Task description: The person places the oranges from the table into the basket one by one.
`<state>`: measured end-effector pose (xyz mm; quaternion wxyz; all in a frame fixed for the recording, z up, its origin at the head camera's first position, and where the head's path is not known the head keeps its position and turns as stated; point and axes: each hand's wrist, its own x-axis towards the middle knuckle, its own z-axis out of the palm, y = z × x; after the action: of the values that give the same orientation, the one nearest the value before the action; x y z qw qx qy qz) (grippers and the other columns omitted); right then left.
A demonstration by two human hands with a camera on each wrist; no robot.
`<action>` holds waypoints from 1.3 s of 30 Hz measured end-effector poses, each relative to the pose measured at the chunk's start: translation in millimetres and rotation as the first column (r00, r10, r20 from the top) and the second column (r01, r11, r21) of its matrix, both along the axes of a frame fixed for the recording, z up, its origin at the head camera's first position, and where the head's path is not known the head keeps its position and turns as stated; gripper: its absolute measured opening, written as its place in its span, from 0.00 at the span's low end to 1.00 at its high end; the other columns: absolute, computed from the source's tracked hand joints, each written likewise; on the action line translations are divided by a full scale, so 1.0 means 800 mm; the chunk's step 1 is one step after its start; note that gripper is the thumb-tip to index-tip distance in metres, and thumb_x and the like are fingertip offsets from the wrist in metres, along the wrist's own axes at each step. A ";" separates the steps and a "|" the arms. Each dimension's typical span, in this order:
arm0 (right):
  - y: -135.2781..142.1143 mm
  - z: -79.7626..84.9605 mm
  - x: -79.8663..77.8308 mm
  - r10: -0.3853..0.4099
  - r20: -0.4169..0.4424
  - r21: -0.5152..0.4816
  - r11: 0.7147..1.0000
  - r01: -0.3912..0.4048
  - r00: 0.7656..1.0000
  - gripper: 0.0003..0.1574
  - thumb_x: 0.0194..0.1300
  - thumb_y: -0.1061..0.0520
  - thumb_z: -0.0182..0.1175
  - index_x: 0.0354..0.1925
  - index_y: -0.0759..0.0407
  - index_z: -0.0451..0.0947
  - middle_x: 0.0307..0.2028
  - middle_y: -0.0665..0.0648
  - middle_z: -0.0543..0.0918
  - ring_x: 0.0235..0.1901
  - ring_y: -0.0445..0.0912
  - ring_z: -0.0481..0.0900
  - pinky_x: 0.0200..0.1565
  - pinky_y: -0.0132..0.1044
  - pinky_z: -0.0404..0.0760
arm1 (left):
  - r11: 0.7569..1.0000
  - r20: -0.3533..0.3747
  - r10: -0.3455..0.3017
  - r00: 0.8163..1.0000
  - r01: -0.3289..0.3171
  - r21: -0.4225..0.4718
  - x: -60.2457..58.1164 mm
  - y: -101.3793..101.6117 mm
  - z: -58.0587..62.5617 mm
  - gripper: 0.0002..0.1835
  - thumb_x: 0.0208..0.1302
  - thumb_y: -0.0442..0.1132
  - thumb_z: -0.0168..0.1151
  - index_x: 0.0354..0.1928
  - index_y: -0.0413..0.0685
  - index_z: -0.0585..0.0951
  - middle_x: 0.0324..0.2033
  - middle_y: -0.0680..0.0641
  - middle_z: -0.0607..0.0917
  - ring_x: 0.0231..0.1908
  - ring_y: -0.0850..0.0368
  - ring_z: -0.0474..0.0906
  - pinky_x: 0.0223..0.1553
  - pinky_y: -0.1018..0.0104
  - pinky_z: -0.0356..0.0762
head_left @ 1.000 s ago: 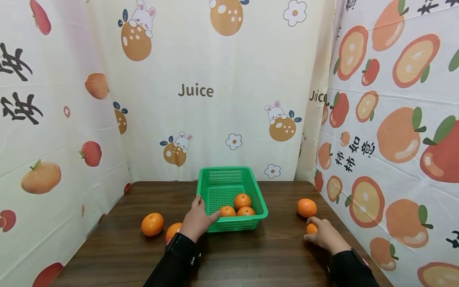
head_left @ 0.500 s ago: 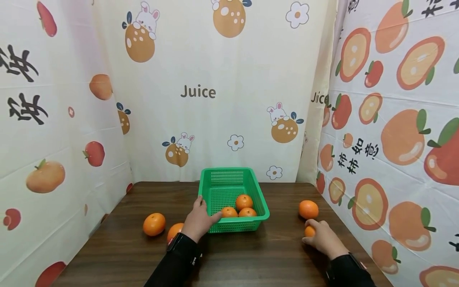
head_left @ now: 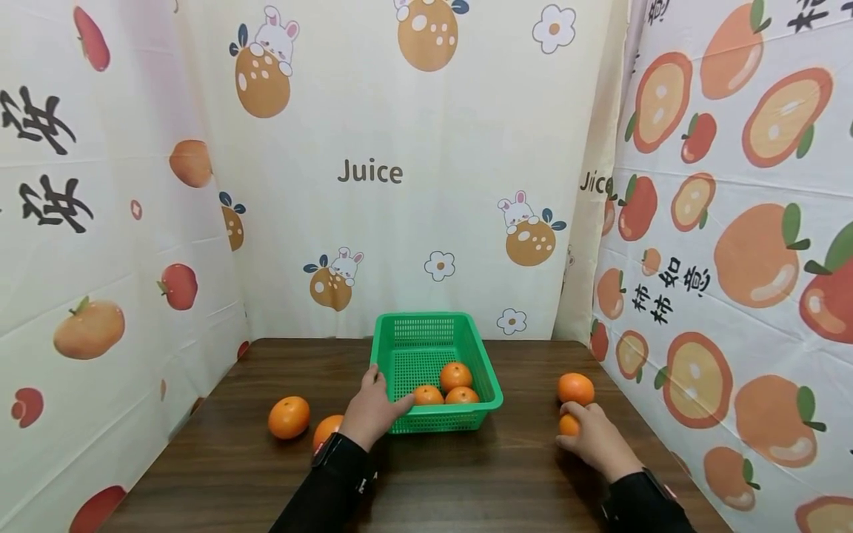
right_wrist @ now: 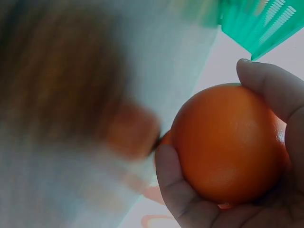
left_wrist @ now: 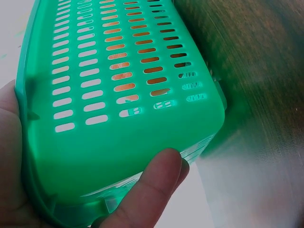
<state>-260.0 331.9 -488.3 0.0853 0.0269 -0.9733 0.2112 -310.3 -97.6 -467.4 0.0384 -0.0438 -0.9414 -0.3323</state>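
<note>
In the head view, my left hand (head_left: 372, 411) grips the left front corner of a green plastic basket (head_left: 436, 422). The left wrist view has its thumb at the rim and its fingers against the slotted wall of the basket (left_wrist: 118, 152). Three oranges lie inside, one of them this orange (head_left: 456, 375). Over to the right, my right hand (head_left: 597, 442) holds another orange (head_left: 569, 425). From the right wrist, fingers and thumb are seen curled round this orange (right_wrist: 228, 142). Just behind it on the table sits a loose orange (head_left: 576, 388).
Left of the basket, two oranges rest on the dark wooden table (head_left: 453, 488): one further out (head_left: 289, 417), and a nearer orange (head_left: 326, 429) partly hidden by my left hand. Printed curtains (head_left: 413, 222) stand behind the table and along both sides.
My right hand has moved a little to the left with its orange, away from the loose orange behind. My left hand stays on the basket. The head view has shifted slightly.
</note>
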 end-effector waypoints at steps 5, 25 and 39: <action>-0.016 0.017 0.001 0.012 -0.041 -0.016 1.000 -0.013 0.999 0.27 0.59 0.53 0.79 0.53 0.55 0.81 0.47 0.67 0.75 0.40 0.55 0.78 0.42 0.51 0.81 | 1.000 0.003 0.003 1.000 -0.003 0.002 0.001 0.000 0.000 0.53 0.70 0.67 0.64 0.80 0.31 0.63 0.84 0.37 0.53 0.68 0.30 0.76 0.67 0.37 0.77; -0.072 0.083 0.016 0.067 -0.116 -0.075 0.994 -0.076 0.991 0.30 0.62 0.51 0.79 0.59 0.55 0.81 0.52 0.66 0.76 0.42 0.53 0.77 0.42 0.45 0.81 | 0.999 -0.010 -0.031 0.999 0.031 0.011 0.008 -0.002 0.002 0.52 0.73 0.65 0.62 0.80 0.30 0.62 0.85 0.36 0.52 0.52 0.36 0.86 0.51 0.44 0.84; -0.110 0.084 0.010 0.106 -0.207 -0.081 0.989 -0.125 0.973 0.29 0.60 0.55 0.81 0.58 0.54 0.82 0.52 0.65 0.77 0.44 0.54 0.79 0.46 0.48 0.84 | 0.999 -0.012 -0.029 1.000 0.029 0.016 0.008 -0.002 0.003 0.52 0.73 0.65 0.63 0.80 0.30 0.62 0.84 0.35 0.52 0.51 0.36 0.86 0.49 0.45 0.84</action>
<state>-252.3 244.0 -420.7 0.1726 0.1008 -0.9455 0.2572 -304.0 -99.5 -464.9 0.0397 -0.0592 -0.9376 -0.3403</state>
